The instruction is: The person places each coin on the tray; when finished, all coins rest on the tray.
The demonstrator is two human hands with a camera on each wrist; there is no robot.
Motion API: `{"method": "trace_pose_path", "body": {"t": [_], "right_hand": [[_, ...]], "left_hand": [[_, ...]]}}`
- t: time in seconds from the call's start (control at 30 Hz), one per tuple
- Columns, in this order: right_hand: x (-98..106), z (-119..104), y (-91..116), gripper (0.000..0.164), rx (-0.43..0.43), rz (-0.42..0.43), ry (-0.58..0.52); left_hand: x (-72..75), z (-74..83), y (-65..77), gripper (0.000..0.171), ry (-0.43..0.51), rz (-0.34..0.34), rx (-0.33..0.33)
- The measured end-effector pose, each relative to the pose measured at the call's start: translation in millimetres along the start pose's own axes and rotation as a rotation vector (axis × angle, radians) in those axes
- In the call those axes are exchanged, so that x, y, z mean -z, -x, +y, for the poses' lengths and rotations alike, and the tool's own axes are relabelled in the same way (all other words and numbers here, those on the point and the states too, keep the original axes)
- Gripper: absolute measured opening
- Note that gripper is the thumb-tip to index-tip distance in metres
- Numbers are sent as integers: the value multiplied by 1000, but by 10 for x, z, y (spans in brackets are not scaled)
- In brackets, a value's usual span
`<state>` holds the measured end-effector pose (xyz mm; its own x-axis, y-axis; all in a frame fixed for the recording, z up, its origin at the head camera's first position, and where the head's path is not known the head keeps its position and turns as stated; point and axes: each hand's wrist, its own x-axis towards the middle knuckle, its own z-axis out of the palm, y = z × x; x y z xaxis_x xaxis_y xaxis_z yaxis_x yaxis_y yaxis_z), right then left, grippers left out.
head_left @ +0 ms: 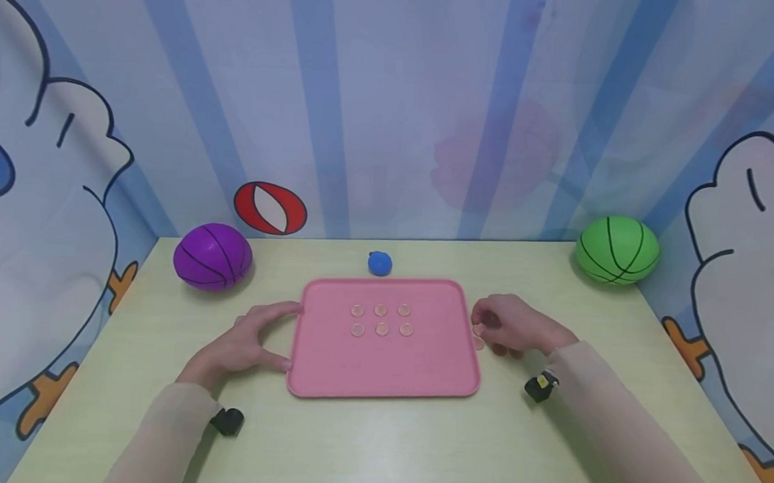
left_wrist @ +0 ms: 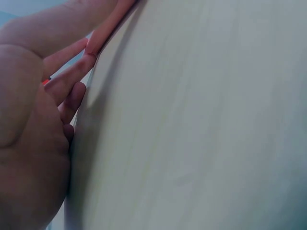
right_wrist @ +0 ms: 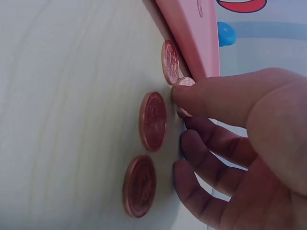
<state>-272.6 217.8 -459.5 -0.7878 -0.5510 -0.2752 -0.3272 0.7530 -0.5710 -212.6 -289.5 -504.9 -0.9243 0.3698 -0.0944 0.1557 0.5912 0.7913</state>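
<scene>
A pink tray (head_left: 381, 374) lies on the table with several copper-coloured coins (head_left: 382, 329) in two rows of three. At its left edge my left hand (head_left: 243, 342) is spread, index fingertip and thumb touching the rim. Beyond the tray's right edge, my right hand (head_left: 509, 325) pinches a coin (right_wrist: 187, 81) between thumb and fingers, mostly covered by the thumb. On the table beside that hand are a coin near the tray (right_wrist: 170, 62), a middle coin (right_wrist: 153, 122) and a lower coin (right_wrist: 139, 187). The left wrist view shows the left palm (left_wrist: 33, 167) and the bare tabletop.
A small blue ball-shaped thing (head_left: 379, 263) sits just behind the tray. At the back left corner is a purple ball (head_left: 213, 257), and at the back right a green ball (head_left: 617, 250). A striped curtain (head_left: 405, 127) with cartoon figures stands behind the table (head_left: 378, 450).
</scene>
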Motion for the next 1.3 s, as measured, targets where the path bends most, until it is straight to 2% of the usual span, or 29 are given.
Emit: {"method": "trace_pose_path", "body": {"t": [0.23, 0.5, 0.73, 1.03, 1.3], "right_hand": [[-7, 23, -1, 11, 12, 12, -5], [3, 32, 39, 18, 14, 41, -85], [16, 66, 68, 19, 4, 35, -144], [21, 97, 79, 31, -12, 37, -135], [26, 124, 85, 30, -2, 29, -171]], "left_hand": [[-5, 9, -2, 105, 0, -3, 0], [14, 15, -5, 106, 1, -1, -9], [15, -7, -15, 105, -4, -4, -17], [12, 14, -6, 106, 15, -4, -12], [13, -4, -5, 106, 18, -2, -21]]}}
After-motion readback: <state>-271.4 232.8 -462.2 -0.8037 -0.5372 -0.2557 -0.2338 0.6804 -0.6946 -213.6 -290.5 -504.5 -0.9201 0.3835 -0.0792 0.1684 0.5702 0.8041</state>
